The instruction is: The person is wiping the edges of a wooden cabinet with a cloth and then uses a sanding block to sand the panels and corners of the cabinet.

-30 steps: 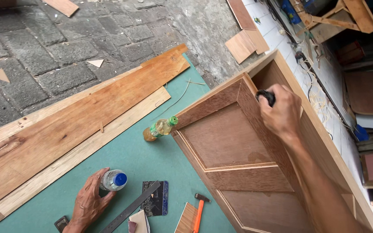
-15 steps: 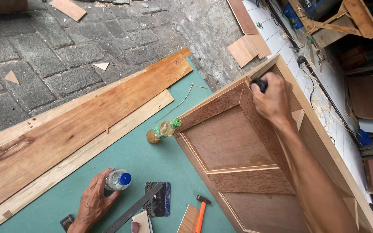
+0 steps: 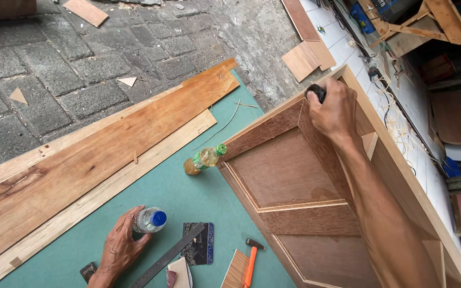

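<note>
My right hand (image 3: pixel 335 110) grips a small dark object (image 3: pixel 316 92) and presses it against the top corner of a brown panelled wooden cabinet door (image 3: pixel 286 170) set in a pale wood frame (image 3: pixel 396 160). At the bottom of the view, my left hand (image 3: pixel 119 246) rests on the green mat (image 3: pixel 177 197) and holds a clear plastic bottle with a blue cap (image 3: pixel 149 219). A second bottle with a green cap and yellowish liquid (image 3: pixel 204 158) lies on the mat beside the door's edge.
Long wooden planks (image 3: pixel 92 154) lie across the mat's left side. A metal ruler (image 3: pixel 169 256), a dark rectangular pad (image 3: pixel 201 249) and an orange-handled hammer (image 3: pixel 251 264) lie near my left hand. Grey paving stones (image 3: pixel 81 58) and wood offcuts (image 3: pixel 308 57) lie beyond.
My right hand has slid the dark object up along the door's edge toward its top corner. The left hand stays on the blue-capped bottle.
</note>
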